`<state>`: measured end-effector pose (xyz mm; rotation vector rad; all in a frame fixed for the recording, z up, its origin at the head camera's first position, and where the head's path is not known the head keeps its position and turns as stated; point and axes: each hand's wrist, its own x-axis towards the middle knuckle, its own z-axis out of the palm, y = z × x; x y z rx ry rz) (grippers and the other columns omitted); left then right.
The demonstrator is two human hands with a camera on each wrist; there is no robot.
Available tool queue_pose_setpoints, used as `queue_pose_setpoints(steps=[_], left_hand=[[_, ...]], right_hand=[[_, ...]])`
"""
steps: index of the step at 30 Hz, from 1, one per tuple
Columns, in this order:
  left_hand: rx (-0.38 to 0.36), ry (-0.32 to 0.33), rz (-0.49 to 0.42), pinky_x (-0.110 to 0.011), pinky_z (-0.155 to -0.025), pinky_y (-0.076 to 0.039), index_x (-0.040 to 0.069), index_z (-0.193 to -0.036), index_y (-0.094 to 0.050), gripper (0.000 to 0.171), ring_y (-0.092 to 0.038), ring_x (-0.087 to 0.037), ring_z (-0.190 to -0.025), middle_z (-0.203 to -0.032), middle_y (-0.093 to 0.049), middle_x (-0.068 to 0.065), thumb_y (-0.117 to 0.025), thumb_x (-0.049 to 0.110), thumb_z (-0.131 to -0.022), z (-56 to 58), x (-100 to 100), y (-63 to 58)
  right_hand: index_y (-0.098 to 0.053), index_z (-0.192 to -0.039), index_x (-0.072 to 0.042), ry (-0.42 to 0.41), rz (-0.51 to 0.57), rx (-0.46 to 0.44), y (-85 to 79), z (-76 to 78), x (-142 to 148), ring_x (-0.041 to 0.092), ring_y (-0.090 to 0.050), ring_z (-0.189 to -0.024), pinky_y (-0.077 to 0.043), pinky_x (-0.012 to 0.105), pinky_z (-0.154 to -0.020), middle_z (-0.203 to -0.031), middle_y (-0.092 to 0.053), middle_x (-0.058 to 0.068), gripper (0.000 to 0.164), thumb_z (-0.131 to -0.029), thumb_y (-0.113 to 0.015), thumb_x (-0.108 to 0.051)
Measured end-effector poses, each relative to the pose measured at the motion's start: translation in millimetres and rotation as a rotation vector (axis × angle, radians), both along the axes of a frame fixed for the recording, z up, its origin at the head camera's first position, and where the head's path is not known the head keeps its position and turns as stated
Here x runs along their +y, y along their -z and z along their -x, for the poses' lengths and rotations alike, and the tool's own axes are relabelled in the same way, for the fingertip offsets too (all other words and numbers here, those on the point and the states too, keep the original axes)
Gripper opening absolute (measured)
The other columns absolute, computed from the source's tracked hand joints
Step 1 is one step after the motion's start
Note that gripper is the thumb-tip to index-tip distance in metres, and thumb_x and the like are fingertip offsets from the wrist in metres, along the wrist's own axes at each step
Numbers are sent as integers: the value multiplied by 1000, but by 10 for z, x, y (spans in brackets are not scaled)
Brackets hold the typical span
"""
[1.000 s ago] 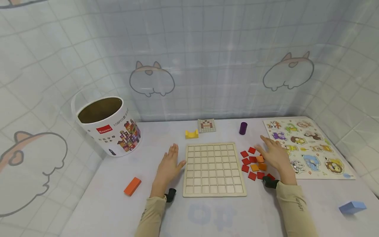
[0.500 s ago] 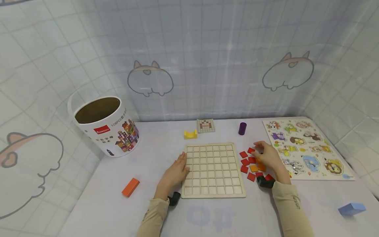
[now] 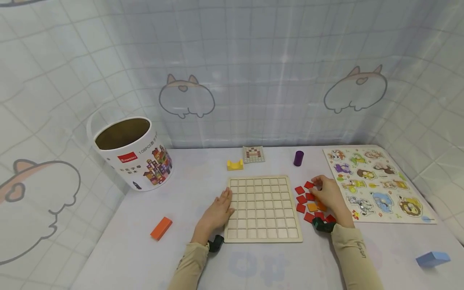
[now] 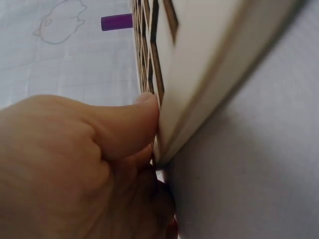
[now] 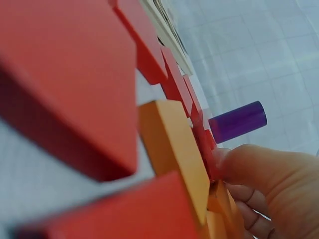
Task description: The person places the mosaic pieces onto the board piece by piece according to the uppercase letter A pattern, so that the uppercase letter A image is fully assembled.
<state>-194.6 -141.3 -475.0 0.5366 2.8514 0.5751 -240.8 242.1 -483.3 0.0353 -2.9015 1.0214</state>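
My left hand (image 3: 217, 212) rests along the left edge of the square wooden grid board (image 3: 262, 238). Its thumb touches the board's frame in the left wrist view, while the other fingertips are partly hidden. To the right of the board my right hand (image 3: 329, 194) is bent over a loose group of square tiles. In the right wrist view its thumb tip presses a red tile (image 5: 203, 149), and the fingers curl in from the other side, mostly hidden. Orange tiles (image 5: 174, 152) and more red tiles (image 3: 301, 199) lie flat around it.
Behind the board are a small pattern card (image 3: 253, 154), a yellow block (image 3: 235, 164) and a purple cylinder (image 3: 298, 158). An animal puzzle board (image 3: 377, 217) lies right, near a blue block (image 3: 432, 259). On the left stand a white bucket (image 3: 132, 169) and an orange block (image 3: 161, 228).
The left hand has moved right, onto the board's edge. My right hand has come down left over the tiles, its thumb and fingers drawing closer together.
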Motion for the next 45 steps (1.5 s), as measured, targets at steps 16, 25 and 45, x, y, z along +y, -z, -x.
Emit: queue_pose_setpoints(steps=[16,25,45], left_hand=[[-13,52,48,-50,-121,-19,-3,-152,-22,57,-18,-33,-150,-162,-15,-17,-44,17,-103,-22,16,-17],[-58,66,32,-51,-121,-19,-3,-152,-23,56,-17,-35,-150,-162,-15,-17,-43,13,-103,-14,23,-84],[-182,17,-29,-49,-122,-15,-3,-152,-19,55,-9,-34,-151,-163,-9,-16,-33,-1,-99,-24,60,-185]], right_hand=[[-58,-118,3,3,58,-15,-126,15,-109,37,-56,-101,-46,53,-96,-117,-62,26,35,-90,-66,-17],[-61,-115,3,-55,137,79,-183,66,-299,39,-55,-107,-43,55,-98,-111,-64,24,31,-89,-66,-12],[-62,-115,4,-142,161,106,-376,18,-491,37,-55,-107,-44,53,-99,-112,-65,22,29,-91,-65,-11]])
